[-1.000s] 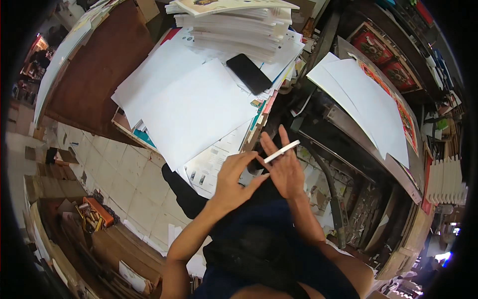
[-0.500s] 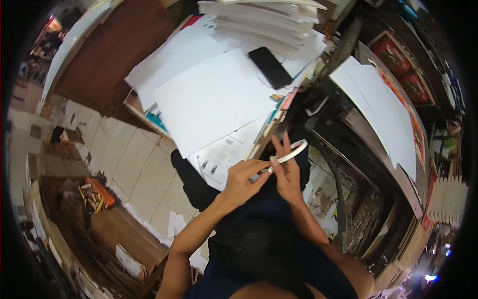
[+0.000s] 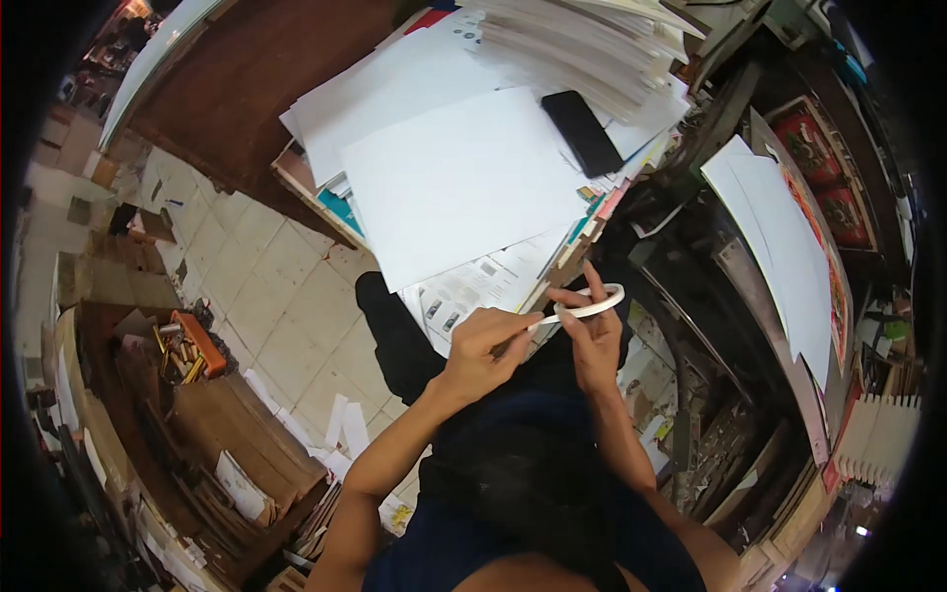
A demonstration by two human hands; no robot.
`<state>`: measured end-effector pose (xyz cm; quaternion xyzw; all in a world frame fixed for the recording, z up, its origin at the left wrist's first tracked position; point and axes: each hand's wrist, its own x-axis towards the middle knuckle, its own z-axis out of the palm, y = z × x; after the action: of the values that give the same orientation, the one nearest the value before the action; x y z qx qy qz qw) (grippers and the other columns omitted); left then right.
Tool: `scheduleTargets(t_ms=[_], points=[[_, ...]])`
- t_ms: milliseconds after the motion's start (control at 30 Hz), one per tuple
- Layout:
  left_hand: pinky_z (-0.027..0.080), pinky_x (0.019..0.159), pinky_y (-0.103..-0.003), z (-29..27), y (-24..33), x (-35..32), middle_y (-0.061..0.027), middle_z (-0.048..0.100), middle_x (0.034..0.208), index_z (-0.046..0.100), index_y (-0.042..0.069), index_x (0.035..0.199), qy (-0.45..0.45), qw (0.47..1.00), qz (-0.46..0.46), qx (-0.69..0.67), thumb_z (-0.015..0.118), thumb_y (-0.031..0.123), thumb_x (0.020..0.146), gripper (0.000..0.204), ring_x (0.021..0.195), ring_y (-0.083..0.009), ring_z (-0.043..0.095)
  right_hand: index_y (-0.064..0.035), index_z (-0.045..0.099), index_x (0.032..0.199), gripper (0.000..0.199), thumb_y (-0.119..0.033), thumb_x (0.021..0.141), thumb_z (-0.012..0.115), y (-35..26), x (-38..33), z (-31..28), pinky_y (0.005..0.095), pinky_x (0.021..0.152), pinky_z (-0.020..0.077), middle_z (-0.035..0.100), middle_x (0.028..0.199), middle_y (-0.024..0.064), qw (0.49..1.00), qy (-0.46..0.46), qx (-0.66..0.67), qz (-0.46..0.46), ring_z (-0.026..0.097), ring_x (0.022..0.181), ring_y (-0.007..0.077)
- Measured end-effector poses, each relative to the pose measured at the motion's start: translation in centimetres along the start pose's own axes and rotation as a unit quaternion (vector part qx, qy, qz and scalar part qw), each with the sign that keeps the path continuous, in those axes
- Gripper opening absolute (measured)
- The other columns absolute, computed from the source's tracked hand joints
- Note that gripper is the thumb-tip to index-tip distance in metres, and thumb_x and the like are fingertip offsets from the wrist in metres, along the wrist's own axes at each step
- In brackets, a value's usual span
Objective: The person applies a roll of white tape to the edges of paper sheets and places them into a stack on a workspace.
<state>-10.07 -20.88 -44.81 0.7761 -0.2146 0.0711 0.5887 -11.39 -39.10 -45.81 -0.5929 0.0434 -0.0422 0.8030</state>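
Observation:
My right hand (image 3: 596,347) holds a narrow roll of white tape (image 3: 594,309), with fingers passing through the ring and the thumb against its side. A short strip runs from the roll to my left hand (image 3: 483,345), whose thumb and fingertips pinch its end. Both hands are in front of my lap, just off the near edge of a paper-covered table. A blank white sheet (image 3: 454,183) lies beyond them on top of other papers, and printed sheets (image 3: 483,288) stick out from under its near side.
A black phone (image 3: 582,134) rests by a thick paper stack (image 3: 582,49) at the back. White sheets (image 3: 774,257) lie on a surface at right. An orange box of pencils and tools (image 3: 200,343) sits at left above cardboard pieces. Paper scraps (image 3: 345,424) litter the tiled floor.
My hands have drawn slightly apart, and a short strip of tape now stretches between them. The roll has tipped flatter. The whole view has shifted, with the table appearing farther right and higher.

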Motion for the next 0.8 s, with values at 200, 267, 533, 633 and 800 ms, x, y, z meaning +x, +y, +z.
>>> scheduleTargets(t_ms=[200,267,533,633,800], points=[[0.050,0.073,-0.035,-0.2,-0.4,-0.3,-0.0110,0.074,0.087,0.076,0.004,0.109,0.004,1.000,-0.002,-0.027,0.070,-0.005,0.081,0.030,0.077,-0.0243,0.067,0.0024,0.029,0.155,0.072,-0.005,0.095,0.067,-0.1,0.1,0.1,0.0255,0.088,0.0493,0.072,0.101,0.0093,1.000,-0.020,0.016,0.005,0.066,0.095,0.0103],[0.051,0.074,-0.035,-0.6,-0.4,-0.3,-0.0120,0.074,0.092,0.075,0.004,0.109,-0.017,1.000,-0.001,-0.009,0.070,-0.005,0.082,0.029,0.080,-0.0250,0.068,0.0026,0.034,0.153,0.070,-0.004,0.094,0.069,0.2,0.1,-0.1,0.0214,0.079,0.0491,0.073,0.096,0.0060,0.998,0.002,-0.061,0.001,0.065,0.088,0.0067],[0.035,0.112,-0.051,-1.4,-3.4,2.1,-0.0229,0.055,0.141,0.050,0.000,0.144,-0.022,0.938,-0.031,0.344,0.068,0.031,0.094,0.062,0.133,-0.0388,0.050,0.0011,0.034,0.153,0.069,0.002,0.094,0.067,-0.9,1.4,-1.6,0.0239,0.084,0.0487,0.070,0.095,0.0047,0.996,0.082,-0.035,-0.023,0.062,0.088,0.0077],[0.016,0.120,-0.056,-1.6,-6.9,2.7,-0.0228,0.030,0.161,0.034,0.000,0.154,-0.081,0.882,-0.082,0.457,0.056,0.050,0.098,0.078,0.151,-0.0415,0.021,0.0014,0.035,0.153,0.067,0.003,0.093,0.067,-1.7,1.9,-1.8,0.0259,0.090,0.0472,0.067,0.088,0.0018,0.994,0.100,-0.022,-0.043,0.060,0.090,0.0074],[0.016,0.120,-0.058,-3.7,-7.9,4.2,-0.0245,0.028,0.161,0.039,0.000,0.151,-0.064,0.930,-0.064,0.357,0.060,0.045,0.097,0.074,0.151,-0.0431,0.021,0.0025,0.038,0.151,0.069,0.002,0.090,0.070,-1.5,4.0,-0.9,0.0297,0.095,0.0461,0.067,0.090,0.0034,0.991,0.066,-0.064,-0.101,0.061,0.094,0.0111]])
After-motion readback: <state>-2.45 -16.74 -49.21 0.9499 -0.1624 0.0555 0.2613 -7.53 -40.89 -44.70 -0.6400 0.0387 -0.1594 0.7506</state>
